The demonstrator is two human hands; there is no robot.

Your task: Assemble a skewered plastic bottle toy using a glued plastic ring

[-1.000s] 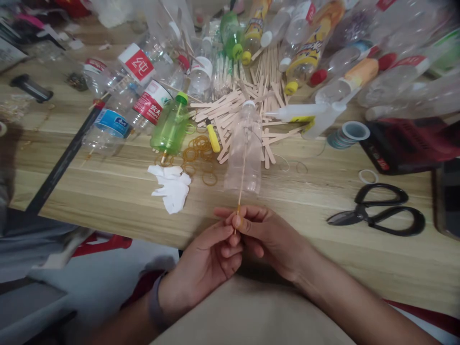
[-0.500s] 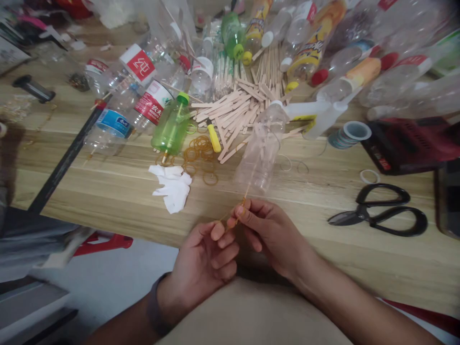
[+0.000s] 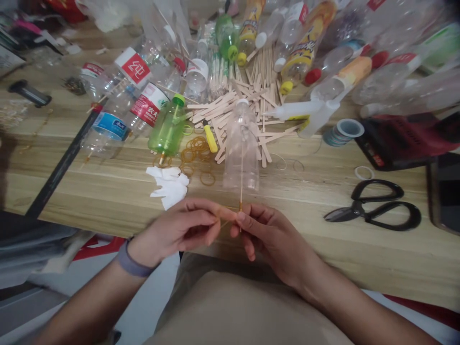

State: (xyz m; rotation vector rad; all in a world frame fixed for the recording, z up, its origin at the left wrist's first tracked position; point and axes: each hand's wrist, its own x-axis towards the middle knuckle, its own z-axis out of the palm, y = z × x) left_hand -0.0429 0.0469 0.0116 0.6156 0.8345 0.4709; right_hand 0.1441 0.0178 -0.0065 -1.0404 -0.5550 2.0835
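Note:
A clear plastic bottle (image 3: 241, 163) lies with its white cap away from me, and a thin wooden stick (image 3: 241, 195) runs out of its near end. My right hand (image 3: 271, 237) pinches the stick's near end between thumb and fingers. A rubber band (image 3: 230, 208) is wound on the stick there and stretches left to my left hand (image 3: 190, 223), whose fingers are closed on it. The left index finger reaches across to the right thumb. More rubber bands (image 3: 196, 152) lie in a loose heap beside a yellow-handled screwdriver (image 3: 210, 137).
Black-handled scissors (image 3: 373, 207) lie at the right, below a spool (image 3: 343, 132) and a red-black case (image 3: 406, 141). Flat wooden sticks (image 3: 230, 112) are piled mid-table. A green bottle (image 3: 167, 127) and white paper (image 3: 168, 186) lie left. Several bottles crowd the back.
My left hand has turned over and shifted left and up, drawing the rubber band out sideways. The bottle and stick have swung from slanted to nearly straight ahead.

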